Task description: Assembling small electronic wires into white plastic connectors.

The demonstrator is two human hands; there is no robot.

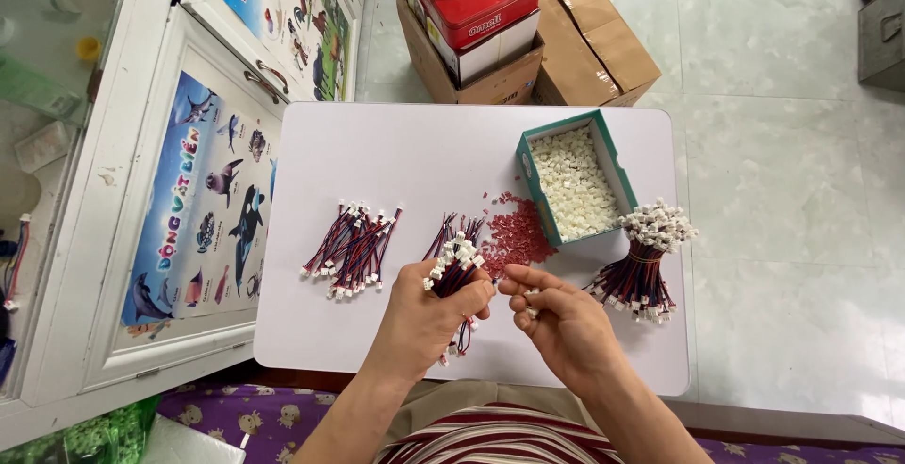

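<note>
Care is best taken that one wire end is lined up squarely before a small white connector is pressed on. A bunch of wires (454,271) is gripped in the closed left hand (426,318) over the near tabletop (377,153); the right hand (558,318) is pinched narrowly at one wire tip, beside the box of connectors (573,184).

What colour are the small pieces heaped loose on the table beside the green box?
Red pieces, seen in the head view.
</note>
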